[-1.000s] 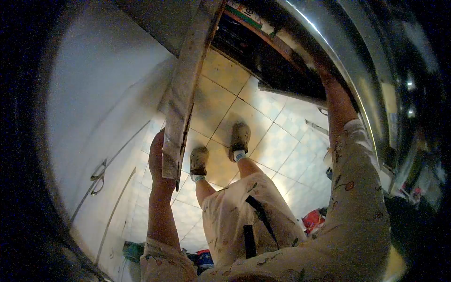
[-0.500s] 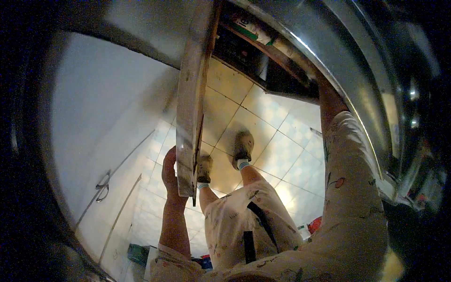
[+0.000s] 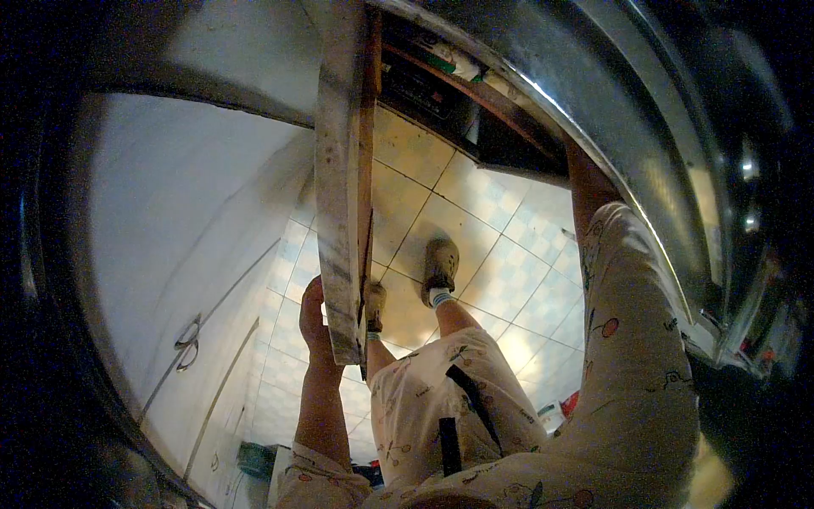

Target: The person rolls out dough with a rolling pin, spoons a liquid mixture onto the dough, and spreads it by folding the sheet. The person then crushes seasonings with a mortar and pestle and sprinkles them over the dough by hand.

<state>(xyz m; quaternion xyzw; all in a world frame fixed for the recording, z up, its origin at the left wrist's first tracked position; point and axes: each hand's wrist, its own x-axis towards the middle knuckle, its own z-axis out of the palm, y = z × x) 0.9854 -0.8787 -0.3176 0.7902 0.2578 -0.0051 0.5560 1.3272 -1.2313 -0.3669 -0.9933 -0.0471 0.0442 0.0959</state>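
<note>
My left hand [image 3: 313, 312] is at the outer edge of an open cabinet door [image 3: 343, 254], its fingers curled against the side of the board. The door is seen almost edge-on, with a worn, stained rim. My right forearm [image 3: 588, 174] reaches into the open cabinet [image 3: 526, 165] under the counter. The right hand itself is hidden in there. Inside the cabinet lies a white and green package [image 3: 449, 58], partly covered by the counter edge, above a dark interior where details are hard to make out.
A shiny metal counter rim [image 3: 585, 119] curves close along the right. White cupboards with handles [image 3: 188, 343] stand on the left. My shoes [image 3: 440, 265] are on the tiled floor [image 3: 407, 191]. A red and white item [image 3: 555, 413] and a green container [image 3: 254, 458] lie low behind me.
The door's near end has swung slightly to the right and down in view, with my left hand moving along with it. My right arm stays inside the cabinet.
</note>
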